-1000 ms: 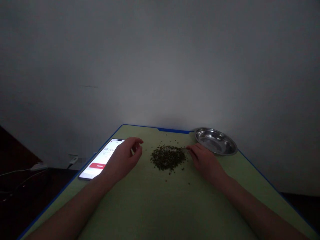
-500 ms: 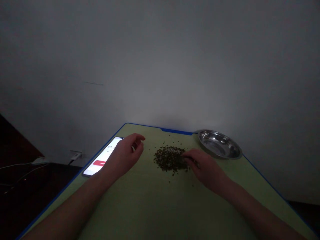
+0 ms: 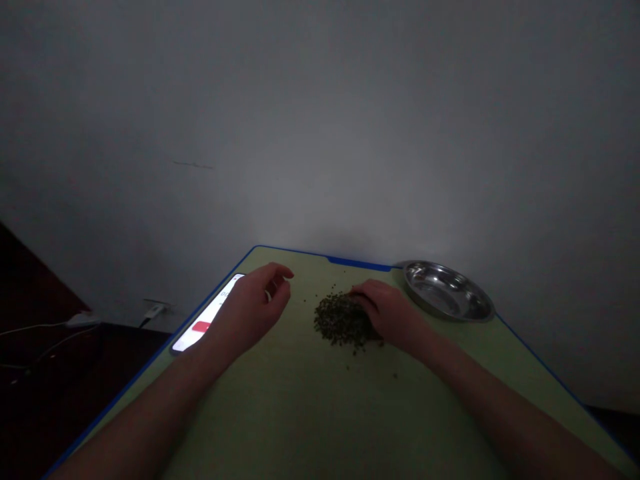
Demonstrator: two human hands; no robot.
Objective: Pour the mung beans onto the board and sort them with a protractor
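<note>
A heap of small dark bean-like grains point(image 3: 340, 321) lies on the green tabletop, with paler bits on top and several strays around it. My right hand point(image 3: 381, 308) reaches over the heap's right side, fingers pinched together and touching the grains. Something thin and dark seems to be in that pinch, but its far part is lost in the heap and I cannot make out its kind. Left of the heap, apart from it, my left hand point(image 3: 260, 297) hovers with loosely curled fingers, thumb and fingertips apart, holding nothing. It partly covers a lit phone point(image 3: 213, 310).
A shiny oval metal bowl point(image 3: 447, 291) stands at the back right of the table, near my right hand. The tabletop point(image 3: 310, 407) has a blue edge and meets a grey wall point(image 3: 320, 133). White cables and a plug point(image 3: 155, 311) are down at the left.
My right hand has moved left from the heap's edge onto its right side. My left hand keeps its curled pose. The whole view has shifted slightly, so the table sits further right.
</note>
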